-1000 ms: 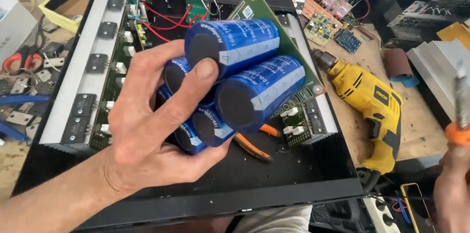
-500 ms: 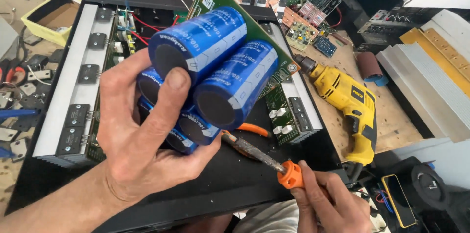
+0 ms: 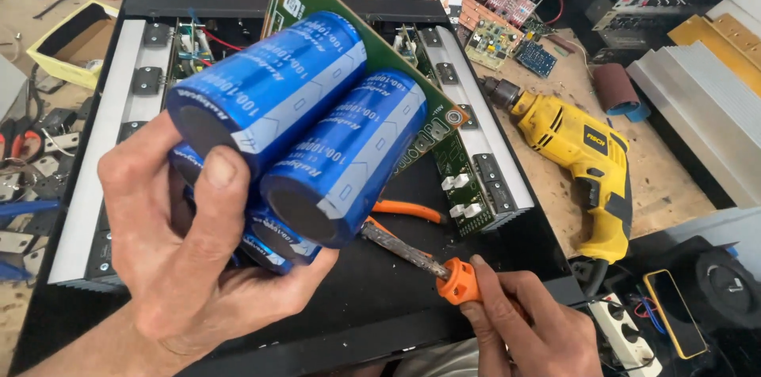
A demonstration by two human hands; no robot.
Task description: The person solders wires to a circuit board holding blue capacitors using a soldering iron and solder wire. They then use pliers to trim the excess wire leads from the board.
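Four big blue capacitors on a green circuit board sit lifted and tilted above the open black case, held by the left hand; its grip is closed round the lower cans, thumb pressed on the upper one; the right hand has its fingers wrapped round the orange handle of a soldering iron, whose dark tip points up toward the underside of the cans; orange-handled pliers lie on the case floor just beyond the tip; the step in hand looks like work on the board's joints, and the next move would call for a steady board and a careful tip; a yellow drill rests on the worktop to the right, well apart.
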